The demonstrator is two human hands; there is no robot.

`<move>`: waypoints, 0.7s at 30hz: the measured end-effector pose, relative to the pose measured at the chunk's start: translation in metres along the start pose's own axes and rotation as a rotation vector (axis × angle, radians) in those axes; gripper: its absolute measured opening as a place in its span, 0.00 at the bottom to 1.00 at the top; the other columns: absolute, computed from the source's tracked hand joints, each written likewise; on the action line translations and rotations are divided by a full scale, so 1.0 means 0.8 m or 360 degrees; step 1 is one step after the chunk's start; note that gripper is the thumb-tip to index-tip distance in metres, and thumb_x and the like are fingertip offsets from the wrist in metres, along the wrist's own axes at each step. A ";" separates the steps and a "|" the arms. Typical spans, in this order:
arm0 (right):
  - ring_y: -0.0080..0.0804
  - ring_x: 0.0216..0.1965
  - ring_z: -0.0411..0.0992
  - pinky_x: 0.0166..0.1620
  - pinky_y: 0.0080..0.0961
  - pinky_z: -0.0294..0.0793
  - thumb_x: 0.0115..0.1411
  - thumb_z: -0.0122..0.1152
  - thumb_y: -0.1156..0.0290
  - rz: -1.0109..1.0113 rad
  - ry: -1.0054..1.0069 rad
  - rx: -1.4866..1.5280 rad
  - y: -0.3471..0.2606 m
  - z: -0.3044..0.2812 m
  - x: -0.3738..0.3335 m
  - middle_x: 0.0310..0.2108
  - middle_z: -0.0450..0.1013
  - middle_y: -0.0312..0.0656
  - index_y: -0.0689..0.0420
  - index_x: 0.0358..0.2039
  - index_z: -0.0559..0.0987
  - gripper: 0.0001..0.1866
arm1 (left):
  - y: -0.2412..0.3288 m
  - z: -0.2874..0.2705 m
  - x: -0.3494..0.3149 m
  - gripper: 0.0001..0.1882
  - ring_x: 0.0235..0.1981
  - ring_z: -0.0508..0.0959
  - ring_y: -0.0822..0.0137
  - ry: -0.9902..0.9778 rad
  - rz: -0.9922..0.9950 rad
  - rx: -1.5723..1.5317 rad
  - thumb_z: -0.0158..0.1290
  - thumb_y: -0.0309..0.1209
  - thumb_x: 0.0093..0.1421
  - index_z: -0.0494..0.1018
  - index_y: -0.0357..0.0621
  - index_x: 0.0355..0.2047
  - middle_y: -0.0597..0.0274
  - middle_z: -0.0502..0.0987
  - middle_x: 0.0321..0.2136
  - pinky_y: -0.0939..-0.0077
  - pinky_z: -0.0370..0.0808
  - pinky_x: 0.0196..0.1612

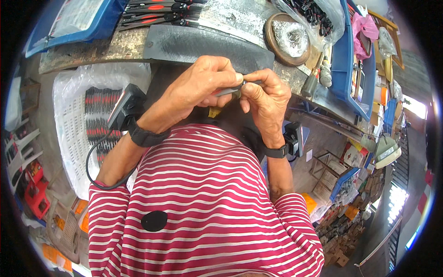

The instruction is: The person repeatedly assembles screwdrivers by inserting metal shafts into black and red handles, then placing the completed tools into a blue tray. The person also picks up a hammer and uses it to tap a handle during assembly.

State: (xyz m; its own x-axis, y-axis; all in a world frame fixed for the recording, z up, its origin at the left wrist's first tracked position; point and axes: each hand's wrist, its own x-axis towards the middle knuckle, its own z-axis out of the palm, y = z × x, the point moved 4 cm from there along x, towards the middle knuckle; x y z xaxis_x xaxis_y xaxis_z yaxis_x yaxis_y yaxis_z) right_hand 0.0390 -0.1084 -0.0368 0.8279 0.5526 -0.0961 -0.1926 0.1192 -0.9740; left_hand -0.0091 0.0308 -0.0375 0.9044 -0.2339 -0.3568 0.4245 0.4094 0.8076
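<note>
Both my hands meet over the front edge of the workbench (131,39), close to a dark curved plate (203,44) along that edge. Between the thumb and fingers of my left hand (203,83) is a slim dark handle with a bit of red (229,91), mostly hidden by the fingers. My right hand (267,94) is closed in a pinch at the handle's right end. Whatever small part its fingertips hold there is too covered to make out. Several black-and-red handled tools (159,9) lie stacked on the bench at the back left.
Left of me, a white plastic-lined basket (69,120) holds rows of black-and-red pieces. A round wooden-rimmed dish (272,39) and a bag of small black parts (314,16) sit at the back right. Blue bins stand at left (99,27) and right (340,60).
</note>
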 end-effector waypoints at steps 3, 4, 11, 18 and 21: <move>0.17 0.15 0.65 0.18 0.11 0.60 0.54 0.60 0.80 0.0117 -0.0005 0.0032 0.001 -0.003 0.002 0.18 0.71 0.37 0.66 0.31 0.75 0.05 | 0.001 0.001 0.000 0.12 0.10 0.54 0.86 0.0029 -0.0018 0.0021 0.48 0.37 0.60 0.66 0.42 0.27 0.70 0.65 0.13 0.89 0.45 0.12; 0.16 0.15 0.65 0.18 0.11 0.61 0.54 0.60 0.81 0.0141 -0.0060 0.0090 -0.001 -0.003 0.003 0.18 0.71 0.37 0.66 0.31 0.75 0.05 | 0.001 0.001 -0.001 0.12 0.10 0.54 0.86 0.0047 -0.0028 0.0027 0.48 0.37 0.60 0.66 0.42 0.27 0.70 0.65 0.13 0.89 0.45 0.12; 0.17 0.15 0.65 0.17 0.11 0.60 0.54 0.60 0.80 0.0024 0.0013 0.0038 -0.003 0.002 0.000 0.19 0.71 0.37 0.65 0.31 0.75 0.05 | 0.004 0.003 -0.004 0.11 0.10 0.54 0.86 0.0039 0.0003 0.0001 0.48 0.36 0.60 0.66 0.42 0.27 0.70 0.64 0.12 0.88 0.45 0.12; 0.16 0.15 0.65 0.17 0.10 0.61 0.54 0.60 0.80 0.0132 -0.0091 0.0117 -0.003 -0.001 0.005 0.19 0.71 0.37 0.64 0.32 0.75 0.04 | 0.005 0.004 -0.007 0.10 0.10 0.54 0.85 0.0043 0.0006 -0.0035 0.48 0.35 0.60 0.66 0.41 0.27 0.70 0.64 0.12 0.88 0.45 0.12; 0.16 0.16 0.65 0.18 0.10 0.61 0.55 0.61 0.79 0.0082 -0.0033 -0.0013 -0.004 0.004 0.000 0.19 0.71 0.36 0.64 0.32 0.76 0.05 | 0.006 0.003 -0.008 0.10 0.10 0.54 0.85 0.0055 -0.0011 0.0011 0.48 0.35 0.60 0.66 0.41 0.27 0.70 0.63 0.12 0.88 0.45 0.12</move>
State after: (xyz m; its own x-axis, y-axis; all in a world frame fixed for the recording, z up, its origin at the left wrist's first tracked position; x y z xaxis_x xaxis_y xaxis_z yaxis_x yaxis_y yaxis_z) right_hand 0.0378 -0.1062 -0.0327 0.8060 0.5747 -0.1417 -0.2302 0.0838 -0.9695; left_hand -0.0130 0.0322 -0.0299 0.9025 -0.2060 -0.3782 0.4305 0.4020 0.8081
